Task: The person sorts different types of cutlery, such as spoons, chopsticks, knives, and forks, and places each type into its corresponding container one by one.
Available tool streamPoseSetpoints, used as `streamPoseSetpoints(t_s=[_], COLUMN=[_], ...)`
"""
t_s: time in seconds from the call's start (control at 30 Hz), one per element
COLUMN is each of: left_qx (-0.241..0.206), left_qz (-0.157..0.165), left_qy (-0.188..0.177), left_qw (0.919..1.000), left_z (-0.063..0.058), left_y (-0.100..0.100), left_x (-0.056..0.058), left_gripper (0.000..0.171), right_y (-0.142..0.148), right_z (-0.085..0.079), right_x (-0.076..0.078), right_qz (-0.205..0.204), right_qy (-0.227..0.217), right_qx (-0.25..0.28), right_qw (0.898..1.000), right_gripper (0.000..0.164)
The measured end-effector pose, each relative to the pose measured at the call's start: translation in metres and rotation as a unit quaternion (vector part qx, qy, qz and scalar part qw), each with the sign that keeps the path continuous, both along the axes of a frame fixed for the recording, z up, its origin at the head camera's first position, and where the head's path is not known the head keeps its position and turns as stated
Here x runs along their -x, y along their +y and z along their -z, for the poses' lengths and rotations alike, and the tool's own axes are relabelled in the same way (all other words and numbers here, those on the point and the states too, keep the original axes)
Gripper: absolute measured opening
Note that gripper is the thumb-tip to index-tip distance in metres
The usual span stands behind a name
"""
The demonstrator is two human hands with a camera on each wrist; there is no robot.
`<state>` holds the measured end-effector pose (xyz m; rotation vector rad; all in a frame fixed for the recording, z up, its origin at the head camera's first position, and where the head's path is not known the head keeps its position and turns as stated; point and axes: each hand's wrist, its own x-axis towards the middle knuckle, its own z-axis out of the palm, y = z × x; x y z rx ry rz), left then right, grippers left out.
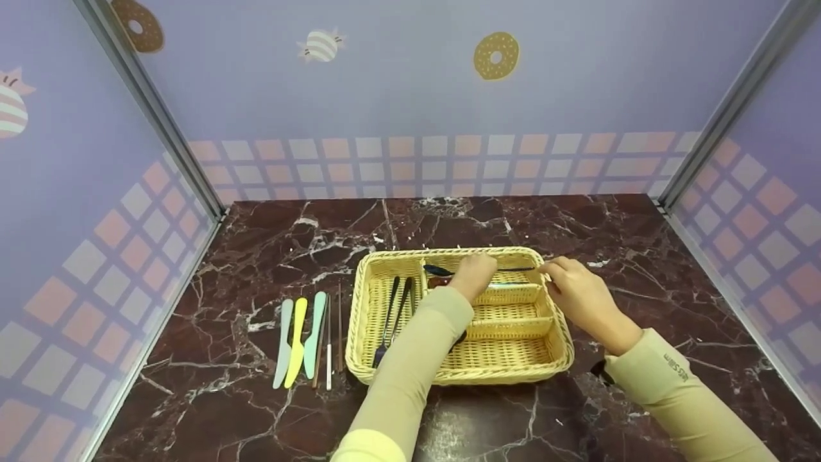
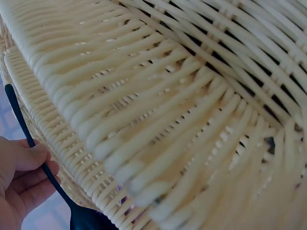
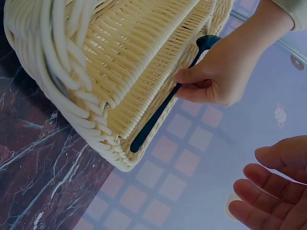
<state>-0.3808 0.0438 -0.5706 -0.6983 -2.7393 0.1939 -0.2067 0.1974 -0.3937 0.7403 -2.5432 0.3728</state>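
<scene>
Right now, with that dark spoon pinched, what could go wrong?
The left grip pinches the dark spoon by its thin handle, so it might twist or slip. Lying close beside a woven divider, it could snag when moved. The left sleeve stretches across the basket and may brush the dark utensils there.

Place: small walled booth, perhaps a staged workspace
Walls [image 1: 397, 96]: lilac, checked, doughnut print [image 1: 483, 56] at one o'clock
Posts [image 1: 151, 106]: metal, at ten and two
Tabletop [image 1: 513, 423]: dark, marbled, towards six
</scene>
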Motion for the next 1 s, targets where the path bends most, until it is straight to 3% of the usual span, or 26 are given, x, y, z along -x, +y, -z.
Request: streamPoseSetpoints(t_s=[0.07,0.1,0.2,0.37,0.47,0.5,0.53,0.6,0.63,0.73,0.77,0.83,0.87,1.0], left_qx=[-0.005,-0.012,-0.028,-0.031,-0.039,-0.037,-0.047,-0.040,-0.039,-0.059,-0.053,-0.068,-0.066,-0.056], left_qz=[0.011,0.023,0.029,-0.005,-0.008,-0.013,-0.004,-0.007,-0.010,0.007,0.001,0.015,0.015,0.010], left_qy=[-0.007,-0.001,-0.036,-0.134,-0.145,-0.158,-0.138,-0.154,-0.161,-0.111,-0.120,-0.081,-0.080,-0.147], left_qw=[0.9999,0.9997,0.9985,0.9904,0.9886,0.9866,0.9894,0.9872,0.9861,0.9921,0.9913,0.9943,0.9945,0.9876], left_z=[-0.011,-0.004,-0.015,-0.085,-0.103,-0.099,-0.086,-0.067,-0.052,0.006,0.011,0.020,0.009,-0.076], left_y=[-0.001,-0.002,-0.005,-0.011,-0.014,-0.013,-0.012,-0.008,-0.006,0.000,0.001,0.000,-0.002,-0.015], left_x=[-0.010,-0.005,-0.016,-0.070,-0.084,-0.079,-0.071,-0.054,-0.042,-0.004,0.000,0.003,-0.005,-0.062], left_gripper=[0.019,0.018,0.012,0.017,0.016,0.016,0.016,0.018,0.020,0.020,0.018,0.017,0.016,0.013], right_y=[-0.001,-0.001,-0.001,0.000,0.000,0.000,0.000,0.000,0.000,0.000,0.001,0.000,0.000,0.001], right_z=[0.000,0.000,-0.001,0.001,0.002,0.002,0.002,0.002,0.002,0.002,0.003,0.003,0.004,0.005], right_x=[0.000,0.001,0.001,0.000,0.000,0.000,0.000,0.000,0.000,0.001,0.001,0.001,0.001,0.000], right_qz=[-0.003,-0.004,-0.007,-0.010,-0.008,-0.007,-0.007,-0.006,-0.005,-0.004,-0.005,-0.006,-0.008,-0.014], right_qy=[-0.002,-0.003,-0.006,-0.012,-0.017,-0.020,-0.021,-0.023,-0.022,-0.016,-0.014,-0.009,-0.006,0.004], right_qx=[-0.002,-0.003,-0.005,-0.003,-0.004,-0.004,-0.004,-0.004,-0.003,-0.004,-0.005,-0.007,-0.008,-0.005], right_qw=[1.000,1.000,1.000,1.000,1.000,1.000,1.000,1.000,1.000,1.000,1.000,1.000,1.000,1.000], right_gripper=[0.021,0.022,0.024,0.026,0.025,0.025,0.024,0.024,0.023,0.023,0.023,0.024,0.024,0.025])
